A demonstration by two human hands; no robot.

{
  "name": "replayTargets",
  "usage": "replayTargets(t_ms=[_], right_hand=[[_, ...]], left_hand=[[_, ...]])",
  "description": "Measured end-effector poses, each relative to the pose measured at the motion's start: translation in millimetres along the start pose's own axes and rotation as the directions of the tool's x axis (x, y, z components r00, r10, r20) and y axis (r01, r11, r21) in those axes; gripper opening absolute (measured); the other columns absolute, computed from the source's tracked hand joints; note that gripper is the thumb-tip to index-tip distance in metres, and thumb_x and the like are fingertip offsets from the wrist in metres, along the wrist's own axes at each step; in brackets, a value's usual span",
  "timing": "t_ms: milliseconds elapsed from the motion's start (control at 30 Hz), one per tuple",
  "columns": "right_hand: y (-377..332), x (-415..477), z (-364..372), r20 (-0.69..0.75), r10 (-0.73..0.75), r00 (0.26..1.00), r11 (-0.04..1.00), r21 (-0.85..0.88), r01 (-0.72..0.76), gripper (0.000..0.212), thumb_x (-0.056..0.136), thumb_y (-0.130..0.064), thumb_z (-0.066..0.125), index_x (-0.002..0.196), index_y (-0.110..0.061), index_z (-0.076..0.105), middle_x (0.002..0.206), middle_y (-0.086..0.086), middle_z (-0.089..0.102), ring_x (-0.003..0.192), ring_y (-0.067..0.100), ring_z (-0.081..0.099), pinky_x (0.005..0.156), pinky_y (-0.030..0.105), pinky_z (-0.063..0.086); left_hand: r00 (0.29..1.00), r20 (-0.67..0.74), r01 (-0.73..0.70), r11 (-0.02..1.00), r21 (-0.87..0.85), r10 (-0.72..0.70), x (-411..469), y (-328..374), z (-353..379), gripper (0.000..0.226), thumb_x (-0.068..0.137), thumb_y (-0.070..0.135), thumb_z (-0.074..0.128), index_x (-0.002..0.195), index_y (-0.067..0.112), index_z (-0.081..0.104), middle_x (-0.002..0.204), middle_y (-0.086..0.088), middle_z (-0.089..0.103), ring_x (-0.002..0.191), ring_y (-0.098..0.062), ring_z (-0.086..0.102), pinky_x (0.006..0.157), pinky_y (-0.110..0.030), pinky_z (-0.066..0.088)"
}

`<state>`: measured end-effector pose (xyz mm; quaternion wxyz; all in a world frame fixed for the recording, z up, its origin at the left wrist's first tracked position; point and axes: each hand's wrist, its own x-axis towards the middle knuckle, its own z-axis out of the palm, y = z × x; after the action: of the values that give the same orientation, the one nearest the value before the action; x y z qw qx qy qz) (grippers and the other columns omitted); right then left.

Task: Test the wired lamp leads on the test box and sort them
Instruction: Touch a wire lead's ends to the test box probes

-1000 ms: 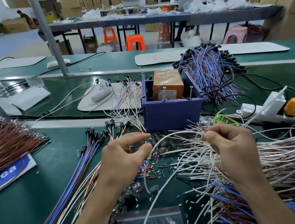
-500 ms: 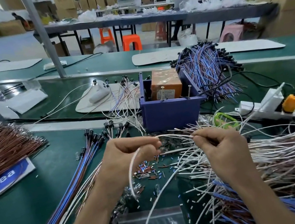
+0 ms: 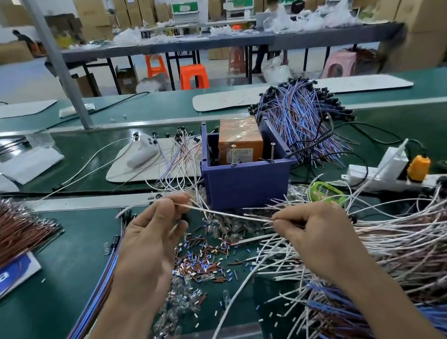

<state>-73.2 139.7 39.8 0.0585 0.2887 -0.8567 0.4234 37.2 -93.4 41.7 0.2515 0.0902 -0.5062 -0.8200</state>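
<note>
White lead (image 3: 223,212), single, taut between left hand (image 3: 146,247) and right hand (image 3: 315,231).

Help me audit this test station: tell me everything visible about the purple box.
The purple box is an open-topped, plastic-looking bin standing upright on the green bench, just beyond the left hand and right hand, which pinch a white lead without touching it. An orange block with a label sits inside; two metal pins stand at its front rim. Black cables enter at its right; thin leads lie beside its left wall.
</note>
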Motion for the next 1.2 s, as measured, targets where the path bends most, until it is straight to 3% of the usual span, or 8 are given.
replayTargets(t_ms=[67,200,300,433,633,867,1033,1200], right_hand=[[1,3,-6,-0.028,0.034,0.999,0.997,0.067,-0.032,0.028,0.092,-0.022,0.075,0.070,-0.040,0.075,0.072,-0.022,0.071,0.066,0.010,0.065,0.057,0.028,0.054],[1,9,-32,-0.180,0.088,0.980,0.971,0.235,-0.044,0.020,0.096,-0.021,0.069,0.081,-0.032,0.077,0.067,-0.007,0.071,0.049,0.015,0.057,0.045,0.028,0.045],[-6,18,-57,-0.316,0.033,0.948,0.984,0.178,0.025,0.013,0.093,-0.024,0.071,0.089,-0.034,0.079,0.064,-0.011,0.071,0.051,0.012,0.062,0.045,0.027,0.050],[-24,36,-79,-0.456,-0.094,0.885,0.993,-0.112,0.048,0.011,0.086,-0.035,0.078,0.096,-0.032,0.082,0.071,-0.026,0.070,0.059,0.003,0.066,0.057,0.026,0.054],[-35,54,-70,-0.393,-0.221,0.892,0.945,-0.312,0.097,0.007,0.089,-0.029,0.077,0.092,-0.033,0.083,0.079,-0.007,0.078,0.072,0.021,0.068,0.070,0.034,0.052],[-23,72,-66,-0.286,-0.268,0.920,0.945,-0.263,0.194,0.017,0.096,-0.017,0.066,0.094,-0.026,0.081,0.070,-0.022,0.061,0.072,0.007,0.047,0.079,0.028,0.033],[-16,73,-66,-0.277,-0.216,0.936,0.965,-0.208,0.161,0.017,0.097,-0.023,0.066,0.112,-0.028,0.071,0.070,-0.016,0.063,0.057,0.007,0.052,0.070,0.029,0.044],[-17,73,-65,-0.270,-0.202,0.941,0.963,-0.228,0.141,0.014,0.093,-0.023,0.072,0.087,-0.026,0.060,0.063,-0.014,0.066,0.051,0.004,0.055,0.072,0.026,0.042]], left_hand=[[0.997,-0.010,0.072,0.996,-0.055,-0.073,1,0,1,0.025,0.091,0.036,0.060,0.079,0.022,0.078,0.116,-0.009,0.076,0.104,-0.018,0.073,0.079,-0.030,0.059],[0.981,-0.120,0.137,0.982,-0.126,-0.153,7,-1,2,0.027,0.092,0.033,0.055,0.085,0.015,0.075,0.080,-0.007,0.072,0.070,-0.017,0.069,0.066,-0.029,0.060],[0.982,-0.165,0.101,0.994,0.039,-0.094,15,1,11,0.030,0.088,0.028,0.063,0.108,0.010,0.075,0.065,-0.006,0.064,0.055,-0.013,0.059,0.055,-0.023,0.054],[0.978,-0.165,-0.048,0.904,0.424,0.129,27,1,37,0.007,0.095,0.015,0.068,0.101,0.013,0.072,0.064,-0.008,0.072,0.043,-0.010,0.057,0.043,-0.017,0.046],[0.958,0.070,-0.237,0.626,0.743,0.280,42,-5,58,0.023,0.094,0.022,0.072,0.081,0.040,0.077,0.064,0.007,0.073,0.046,-0.004,0.056,0.045,-0.016,0.043],[0.884,0.186,-0.349,0.339,0.874,0.429,58,-7,59,0.023,0.093,0.021,0.072,0.079,0.039,0.073,0.071,0.025,0.070,0.060,0.001,0.065,0.054,-0.011,0.046],[0.843,0.120,-0.356,0.376,0.856,0.525,54,-20,53,0.012,0.090,0.039,0.066,0.101,0.041,0.071,0.078,0.029,0.070,0.067,-0.001,0.068,0.057,-0.018,0.052],[0.820,-0.003,-0.290,0.422,0.859,0.572,51,-35,49,0.014,0.093,0.034,0.068,0.085,0.027,0.078,0.070,0.023,0.071,0.064,-0.006,0.068,0.061,-0.034,0.058]])
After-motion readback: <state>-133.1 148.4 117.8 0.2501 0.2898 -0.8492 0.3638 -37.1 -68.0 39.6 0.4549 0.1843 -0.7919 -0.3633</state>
